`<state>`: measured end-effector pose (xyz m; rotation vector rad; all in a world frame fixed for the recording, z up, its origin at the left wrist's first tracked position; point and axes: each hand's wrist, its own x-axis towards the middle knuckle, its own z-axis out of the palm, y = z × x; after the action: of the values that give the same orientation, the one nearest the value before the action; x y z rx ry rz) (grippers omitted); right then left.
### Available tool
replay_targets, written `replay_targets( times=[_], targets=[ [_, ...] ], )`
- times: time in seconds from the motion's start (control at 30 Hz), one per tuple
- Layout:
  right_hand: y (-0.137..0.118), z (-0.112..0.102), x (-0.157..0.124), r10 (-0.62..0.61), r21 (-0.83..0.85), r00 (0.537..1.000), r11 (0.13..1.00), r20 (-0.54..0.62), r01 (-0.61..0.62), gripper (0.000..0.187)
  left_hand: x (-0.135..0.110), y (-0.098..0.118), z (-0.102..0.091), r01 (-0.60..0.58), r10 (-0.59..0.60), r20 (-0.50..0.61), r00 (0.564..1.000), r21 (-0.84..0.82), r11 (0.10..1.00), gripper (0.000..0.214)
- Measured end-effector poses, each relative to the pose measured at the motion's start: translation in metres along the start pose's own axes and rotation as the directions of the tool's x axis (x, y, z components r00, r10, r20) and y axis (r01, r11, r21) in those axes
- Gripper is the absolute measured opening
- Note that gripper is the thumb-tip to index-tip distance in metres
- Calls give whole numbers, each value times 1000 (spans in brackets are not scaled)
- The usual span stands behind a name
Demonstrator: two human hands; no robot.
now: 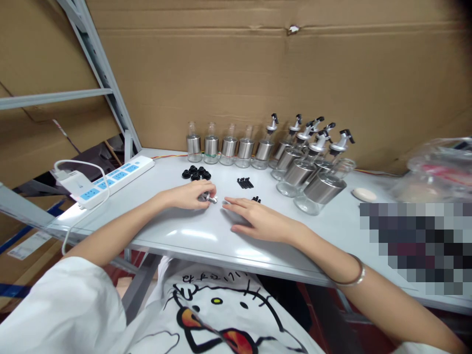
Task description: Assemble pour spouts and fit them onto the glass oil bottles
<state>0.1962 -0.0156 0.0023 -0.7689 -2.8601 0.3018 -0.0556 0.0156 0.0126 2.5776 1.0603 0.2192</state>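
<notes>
My left hand (193, 194) rests on the table with its fingers curled round small silver pourer spouts (211, 198); the palm hides part of them. Just behind it sits a group of black round stoppers (195, 172). My right hand (260, 220) lies low over the table, palm down, fingers stretched out and holding nothing. Small black caps (256, 199) peek out behind its knuckles. Farther back is a row of thin black parts (245, 183).
Several open glass bottles with steel sleeves (211, 145) line the back. Bottles fitted with pourers (298, 172) crowd the right. A white power strip (114, 181) lies at left. A pale oval object (364, 194) and plastic bags (438, 169) are at right.
</notes>
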Motion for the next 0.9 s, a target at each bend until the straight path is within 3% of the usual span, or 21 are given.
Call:
replay_targets(
  times=[0.17, 0.3, 0.57, 0.9],
  targets=[
    [2, 2, 0, -8, 13, 999, 1000, -46, 8, 49, -3, 2, -8, 32, -32, -14, 999, 24, 999, 21],
    [4, 3, 0, -29, -22, 998, 999, -64, 27, 45, -12, -2, -25, 5, -4, 15, 1000, -56, 998, 54],
    [2, 1, 1, -84, -47, 992, 996, -93, 80, 35, -20, -24, -33, -42, 56, 224, 973, -70, 997, 97],
    [3, 0, 1, -84, -55, 993, 995, -77, 80, 29, -17, -34, -29, -51, 78, 282, 956, -101, 994, 91]
  ],
)
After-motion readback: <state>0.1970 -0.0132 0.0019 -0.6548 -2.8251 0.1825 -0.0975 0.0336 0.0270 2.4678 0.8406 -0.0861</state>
